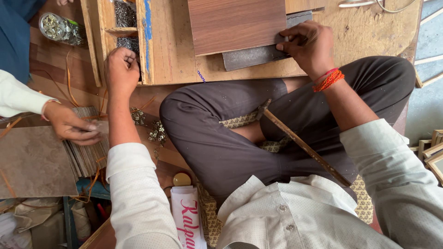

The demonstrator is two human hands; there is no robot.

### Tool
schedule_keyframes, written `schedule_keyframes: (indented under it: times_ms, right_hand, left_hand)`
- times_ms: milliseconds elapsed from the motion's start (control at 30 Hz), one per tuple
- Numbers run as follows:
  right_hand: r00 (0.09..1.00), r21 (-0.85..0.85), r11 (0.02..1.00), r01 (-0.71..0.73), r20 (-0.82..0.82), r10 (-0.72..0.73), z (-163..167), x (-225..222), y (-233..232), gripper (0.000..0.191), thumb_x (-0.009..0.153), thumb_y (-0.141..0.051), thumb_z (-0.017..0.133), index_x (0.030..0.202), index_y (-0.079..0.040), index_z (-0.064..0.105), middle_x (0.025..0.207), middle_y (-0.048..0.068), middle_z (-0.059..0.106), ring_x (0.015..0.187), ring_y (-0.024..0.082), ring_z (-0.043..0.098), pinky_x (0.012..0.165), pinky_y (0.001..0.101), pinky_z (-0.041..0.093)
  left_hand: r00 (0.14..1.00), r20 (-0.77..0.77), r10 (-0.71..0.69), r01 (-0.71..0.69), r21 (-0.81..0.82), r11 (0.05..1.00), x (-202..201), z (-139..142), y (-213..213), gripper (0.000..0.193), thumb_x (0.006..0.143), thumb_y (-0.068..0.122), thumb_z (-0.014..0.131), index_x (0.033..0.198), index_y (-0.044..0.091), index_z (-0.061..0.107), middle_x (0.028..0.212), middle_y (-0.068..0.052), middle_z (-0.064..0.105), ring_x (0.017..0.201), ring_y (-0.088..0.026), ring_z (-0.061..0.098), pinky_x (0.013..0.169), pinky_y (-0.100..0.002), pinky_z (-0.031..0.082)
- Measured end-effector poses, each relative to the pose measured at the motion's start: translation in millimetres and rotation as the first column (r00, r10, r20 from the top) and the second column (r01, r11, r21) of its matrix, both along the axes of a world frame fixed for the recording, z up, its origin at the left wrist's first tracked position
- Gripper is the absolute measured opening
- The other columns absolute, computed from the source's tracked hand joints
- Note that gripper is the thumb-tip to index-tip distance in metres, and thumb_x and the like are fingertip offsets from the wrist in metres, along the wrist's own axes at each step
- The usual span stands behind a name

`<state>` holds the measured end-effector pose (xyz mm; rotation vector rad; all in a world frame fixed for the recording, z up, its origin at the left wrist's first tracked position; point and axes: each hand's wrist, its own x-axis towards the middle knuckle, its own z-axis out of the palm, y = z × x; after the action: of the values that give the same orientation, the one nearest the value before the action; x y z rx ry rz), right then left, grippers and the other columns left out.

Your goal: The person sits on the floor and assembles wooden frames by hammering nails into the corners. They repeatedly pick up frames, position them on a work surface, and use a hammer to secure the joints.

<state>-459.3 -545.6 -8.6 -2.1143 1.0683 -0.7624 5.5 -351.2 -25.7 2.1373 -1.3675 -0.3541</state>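
A: Fingers first. How do they sit on the right hand (308, 45)?

B: Bent and drawn close together, the tips pressed on the edge of the grey panel (251, 57) that sticks out from under the brown wood-grain board (236, 24). Both lie on the plywood work board (360, 32) in front of the crossed legs.

A: And the left hand (121, 70)?

B: Curled shut into a loose fist. The fingertips dip into the wooden tray (121, 31) at the board's left edge, where a heap of small metal pieces (125, 14) lies. Whether they pinch any, I cannot tell.

A: Anything across the lap?

B: A thin wooden stick (304, 146) rests slanted over the trousers.

A: Whose is the other hand (71, 125)?

B: Another person's, in a white sleeve, fingers laid flat on a stack of thin boards (85, 154) at the left. Small metal brackets (156, 132) lie just beside the knee.
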Motion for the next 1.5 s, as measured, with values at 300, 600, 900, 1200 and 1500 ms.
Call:
schedule_keyframes:
  times_ms: [300,600,900,1200,1500]
  right_hand:
    - [0.998,-0.010,0.999,-0.052,0.025,0.052,-2.5,-3.8,-3.0,0.028,0.087,-0.005,0.095,0.110,0.000,0.080,0.095,0.008,0.075,0.077,0.009,0.070,0.070,0.0238,0.058]
    - [0.998,0.044,0.998,-0.042,0.043,0.040,-1.1,-5.3,-6.3,0.028,0.084,-0.002,0.093,0.109,-0.001,0.081,0.092,0.007,0.076,0.077,0.008,0.069,0.069,0.0228,0.057]
    - [0.999,0.025,0.999,-0.033,0.038,0.032,-6.4,-4.7,-7.2,0.028,0.085,-0.003,0.093,0.110,0.000,0.081,0.093,0.008,0.077,0.077,0.009,0.071,0.070,0.0235,0.058]
    - [0.996,-0.050,0.996,-0.070,0.043,0.073,-3.4,-6.3,-11.5,0.027,0.085,-0.005,0.095,0.108,-0.001,0.080,0.093,0.009,0.074,0.076,0.014,0.071,0.070,0.0264,0.057]
    - [0.930,0.274,0.936,-0.222,-0.229,0.288,64.3,-54.9,93.2,0.043,0.084,-0.014,0.080,0.123,-0.009,0.063,0.084,0.011,0.072,0.075,0.026,0.072,0.066,0.0372,0.056]
  left_hand:
    - [0.998,0.012,-0.064,0.065,-0.180,0.982,1.9,-4.8,9.0,0.011,0.102,-0.005,0.069,0.102,-0.001,0.060,0.092,-0.009,0.067,0.080,-0.017,0.063,0.073,-0.031,0.053]
    - [0.944,-0.325,0.054,-0.205,-0.453,0.868,-33.5,8.6,-13.6,0.009,0.105,0.004,0.059,0.111,0.003,0.066,0.102,-0.003,0.066,0.082,-0.012,0.061,0.070,-0.027,0.055]
    - [0.904,-0.233,-0.359,0.153,-0.606,0.780,-187.1,18.2,-110.0,0.008,0.102,0.008,0.065,0.105,0.007,0.072,0.100,-0.003,0.060,0.094,-0.015,0.060,0.082,-0.029,0.049]
    - [0.829,-0.366,-0.423,0.192,-0.524,0.830,-277.6,4.5,-156.2,0.030,0.088,-0.001,0.068,0.117,0.006,0.068,0.091,-0.001,0.065,0.086,-0.014,0.066,0.080,-0.029,0.057]
    - [0.899,-0.095,-0.428,0.322,-0.521,0.791,-282.3,11.6,-153.0,0.021,0.086,0.002,0.073,0.104,0.012,0.072,0.091,0.000,0.067,0.094,-0.023,0.059,0.086,-0.037,0.052]
